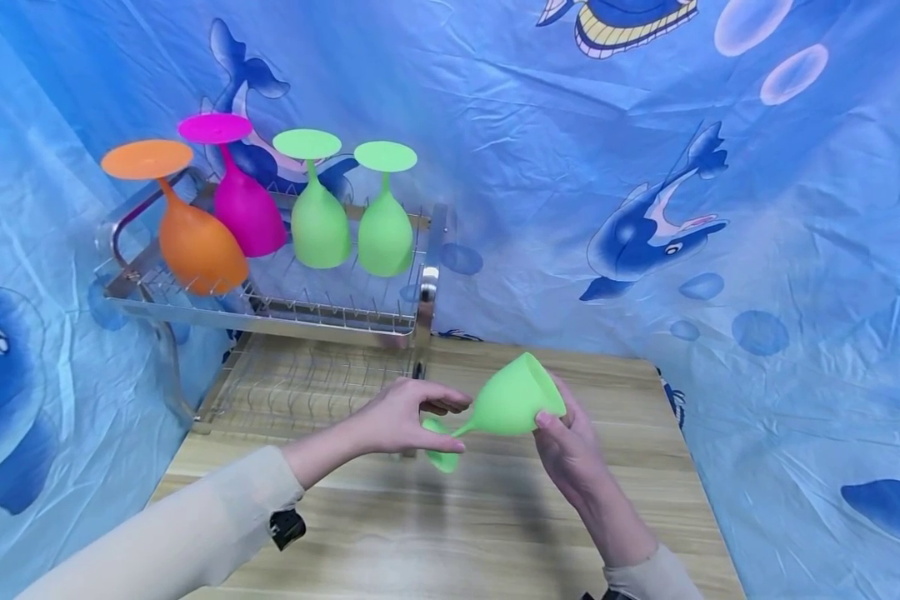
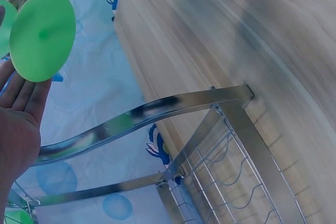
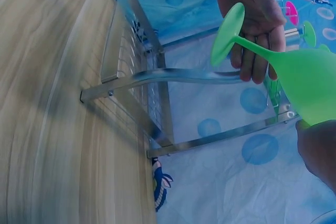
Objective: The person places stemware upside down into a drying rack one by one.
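My right hand [image 1: 570, 454] holds a green wine glass [image 1: 506, 402] by its bowl, thumb on the near side and fingers behind. The glass is tilted, its mouth to the upper right and its foot to the lower left. Around the stem my left hand [image 1: 397, 423] is spread, thumb and fingers apart without gripping. In the left wrist view the round foot [image 2: 42, 35] stands above the left fingers. Seen from the right wrist, the left palm [image 3: 257, 24] lies behind the stem with fingers extended.
On the upper tier of a metal dish rack [image 1: 330, 325] stand upside-down glasses: one orange [image 1: 195, 242], one magenta [image 1: 247, 204] and two green [image 1: 320, 221]. The lower wire tier [image 1: 292, 383] sits on the wooden table [image 1: 330, 533]. Blue dolphin-print curtains [image 1: 555, 208] surround it.
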`<state>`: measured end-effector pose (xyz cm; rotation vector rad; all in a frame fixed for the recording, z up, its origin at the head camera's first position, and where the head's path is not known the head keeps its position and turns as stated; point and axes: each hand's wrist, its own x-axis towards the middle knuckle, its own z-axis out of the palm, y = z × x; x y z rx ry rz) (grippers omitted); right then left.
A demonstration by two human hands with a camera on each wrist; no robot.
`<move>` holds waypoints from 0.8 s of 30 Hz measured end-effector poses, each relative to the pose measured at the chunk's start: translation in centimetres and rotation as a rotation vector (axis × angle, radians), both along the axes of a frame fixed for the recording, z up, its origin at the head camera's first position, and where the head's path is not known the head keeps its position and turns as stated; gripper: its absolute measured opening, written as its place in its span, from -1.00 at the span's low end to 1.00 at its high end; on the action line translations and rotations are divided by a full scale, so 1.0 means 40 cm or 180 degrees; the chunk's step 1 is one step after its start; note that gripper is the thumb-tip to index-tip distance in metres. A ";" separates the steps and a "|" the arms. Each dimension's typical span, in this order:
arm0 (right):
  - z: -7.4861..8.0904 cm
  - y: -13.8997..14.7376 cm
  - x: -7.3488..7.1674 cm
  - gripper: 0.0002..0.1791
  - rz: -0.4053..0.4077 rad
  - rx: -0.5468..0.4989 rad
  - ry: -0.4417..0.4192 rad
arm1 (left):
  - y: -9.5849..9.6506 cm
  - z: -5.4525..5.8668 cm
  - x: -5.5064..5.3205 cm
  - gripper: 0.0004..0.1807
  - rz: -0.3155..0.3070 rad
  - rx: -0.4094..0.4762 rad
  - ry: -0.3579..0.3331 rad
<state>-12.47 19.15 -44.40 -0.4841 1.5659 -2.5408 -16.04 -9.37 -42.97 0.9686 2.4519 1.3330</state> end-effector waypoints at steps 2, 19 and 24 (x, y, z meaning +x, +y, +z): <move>0.000 -0.006 0.000 -0.39 0.0000 0.0005 0.0009 | 0.004 0.004 -0.001 -0.42 -0.0012 0.0054 -0.0072; -0.007 -0.039 -0.002 -0.37 -0.0033 -0.0222 -0.0008 | 0.015 0.006 -0.003 -0.83 0.0089 0.0437 -0.0197; -0.007 -0.032 -0.004 -0.35 0.0060 -0.0113 0.0040 | 0.011 0.008 -0.004 -0.85 0.0129 0.0389 -0.0148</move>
